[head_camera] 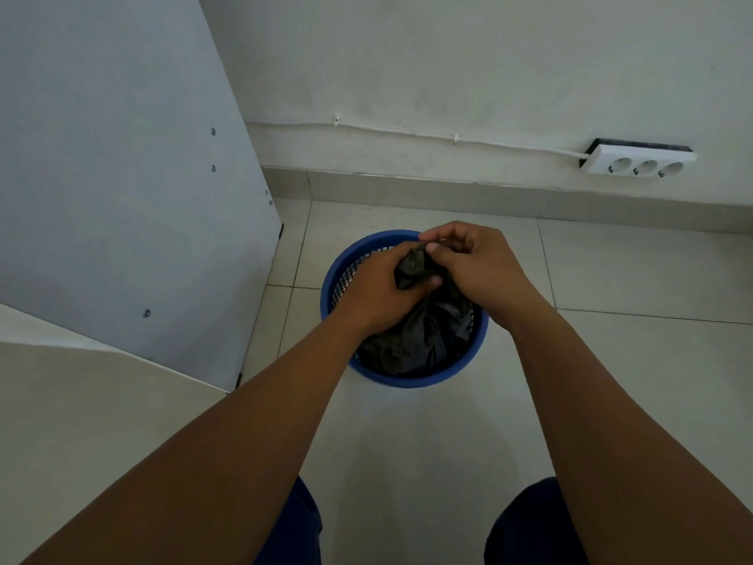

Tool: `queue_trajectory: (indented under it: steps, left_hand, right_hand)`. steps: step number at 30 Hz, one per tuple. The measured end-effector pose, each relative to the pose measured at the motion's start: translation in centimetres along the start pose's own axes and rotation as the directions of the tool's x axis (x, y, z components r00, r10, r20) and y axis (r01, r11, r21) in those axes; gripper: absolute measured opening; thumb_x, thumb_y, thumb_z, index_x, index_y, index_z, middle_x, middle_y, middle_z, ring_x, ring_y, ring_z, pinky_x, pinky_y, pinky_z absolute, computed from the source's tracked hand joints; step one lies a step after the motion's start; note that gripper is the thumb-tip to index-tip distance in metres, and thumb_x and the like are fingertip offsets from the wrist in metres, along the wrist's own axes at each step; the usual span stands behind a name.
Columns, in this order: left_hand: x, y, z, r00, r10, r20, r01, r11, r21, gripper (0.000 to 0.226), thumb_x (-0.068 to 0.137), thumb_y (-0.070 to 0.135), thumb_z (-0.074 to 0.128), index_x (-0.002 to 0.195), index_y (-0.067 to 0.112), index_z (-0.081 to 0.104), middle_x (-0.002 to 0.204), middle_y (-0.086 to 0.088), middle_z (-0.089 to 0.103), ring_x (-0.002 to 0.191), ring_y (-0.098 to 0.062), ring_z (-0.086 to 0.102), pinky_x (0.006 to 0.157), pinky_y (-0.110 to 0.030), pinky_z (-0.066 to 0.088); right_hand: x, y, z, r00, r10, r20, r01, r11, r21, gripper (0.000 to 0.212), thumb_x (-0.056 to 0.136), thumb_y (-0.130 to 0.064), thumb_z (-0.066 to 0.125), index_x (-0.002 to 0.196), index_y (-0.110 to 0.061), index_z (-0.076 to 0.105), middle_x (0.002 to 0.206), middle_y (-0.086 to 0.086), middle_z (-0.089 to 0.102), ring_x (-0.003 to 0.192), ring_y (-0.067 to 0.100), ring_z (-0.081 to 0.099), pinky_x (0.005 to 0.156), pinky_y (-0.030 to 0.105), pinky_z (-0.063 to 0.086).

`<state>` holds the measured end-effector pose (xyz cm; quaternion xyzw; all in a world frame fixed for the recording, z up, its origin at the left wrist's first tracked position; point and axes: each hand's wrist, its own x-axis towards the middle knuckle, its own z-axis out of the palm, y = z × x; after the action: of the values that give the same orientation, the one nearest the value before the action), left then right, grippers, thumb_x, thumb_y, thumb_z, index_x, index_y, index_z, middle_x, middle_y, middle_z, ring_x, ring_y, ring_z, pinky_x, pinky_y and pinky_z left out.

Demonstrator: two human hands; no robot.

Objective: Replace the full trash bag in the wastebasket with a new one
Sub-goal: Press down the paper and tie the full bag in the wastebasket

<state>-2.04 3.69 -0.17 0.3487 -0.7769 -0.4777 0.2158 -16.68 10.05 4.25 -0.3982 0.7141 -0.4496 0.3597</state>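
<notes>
Both arms stretched over a blue wastebasket (403, 379) on the tiled floor (407, 442), left hand (381, 289) gripping the gathered neck of the black trash bag (423, 336) inside it, right hand (474, 263) pinching the bag's top, fingertips and basket's far rim hidden.

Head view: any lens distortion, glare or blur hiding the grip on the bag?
Head view: wide-angle bowing along the baseboard; dim, even light, no glare; soft shadow on the tiled floor; left hand and right hand sharp on the crumpled black plastic trash bag in the round blue mesh wastebasket.
</notes>
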Motion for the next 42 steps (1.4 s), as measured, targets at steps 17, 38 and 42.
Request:
queue_trajectory:
  steps: [17, 38, 42]
  left_hand:
    - [0.6, 0.8, -0.3, 0.971, -0.236, -0.033, 0.225, 0.956, -0.187, 0.019, 0.101, 0.03, 0.053, 0.101, 0.022, 0.071, 0.09, 0.003, 0.073, 0.086, -0.013, 0.069, 0.08, -0.033, 0.056]
    - [0.7, 2.1, -0.6, 0.945, -0.324, -0.036, 0.277, 0.856, -0.435, 0.033, 0.093, 0.035, 0.056, 0.124, 0.026, 0.063, 0.118, 0.009, 0.062, 0.107, -0.003, 0.058, 0.089, -0.021, 0.044]
    - [0.0, 1.5, -0.4, 0.946, -0.313, -0.082, 0.299, 0.943, -0.143, 0.033, 0.101, 0.049, 0.048, 0.089, 0.026, 0.067, 0.085, 0.006, 0.068, 0.079, -0.004, 0.064, 0.068, -0.021, 0.046]
  right_hand:
    - [0.4, 2.8, 0.6, 0.981, -0.183, -0.069, 0.178, 0.982, -0.07, 0.009, 0.09, -0.023, 0.074, 0.096, -0.018, 0.078, 0.088, -0.006, 0.074, 0.079, 0.006, 0.069, 0.077, 0.021, 0.054]
    - [-0.8, 3.4, 3.8, 0.987, -0.144, -0.065, 0.138, 0.986, -0.093, 0.014, 0.097, -0.017, 0.062, 0.095, -0.018, 0.075, 0.078, -0.01, 0.072, 0.071, 0.002, 0.067, 0.065, 0.011, 0.05]
    - [-0.7, 3.2, 3.9, 0.993, -0.115, -0.035, 0.113, 0.991, -0.066, 0.016, 0.099, -0.014, 0.056, 0.092, -0.012, 0.07, 0.078, 0.004, 0.07, 0.072, 0.016, 0.066, 0.064, 0.025, 0.054]
